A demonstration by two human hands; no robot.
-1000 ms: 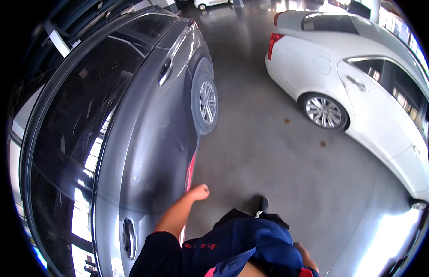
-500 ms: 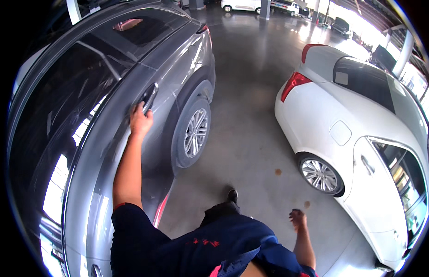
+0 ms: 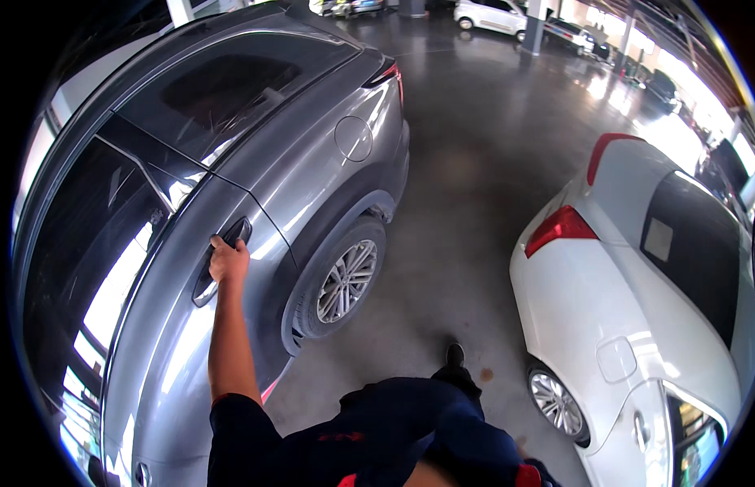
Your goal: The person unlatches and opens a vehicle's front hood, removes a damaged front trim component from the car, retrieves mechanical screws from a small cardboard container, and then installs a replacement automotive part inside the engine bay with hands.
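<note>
My left arm reaches forward to the rear side door [image 3: 162,304] of a dark grey car. With its fingers curled round the door handle [image 3: 243,230], my left hand [image 3: 229,261] grips it near the middle. The handle's two ends show above and below the hand, while the fingertips behind it are partly hidden. A dark seam runs between this door and the rear wheel arch; I cannot tell whether the door sits fully closed. My right hand is out of view.
The grey car's rear wheel [image 3: 347,280] stands just right of the door. A white car [image 3: 584,280] is parked on my right, with a strip of grey floor [image 3: 442,268] between the two cars. Farther back are a pillar [image 3: 533,32] and a white vehicle [image 3: 491,16].
My left hand has closed further round the door handle. I have moved forward along the grey car, and the view has shifted. My right hand has left the view.
</note>
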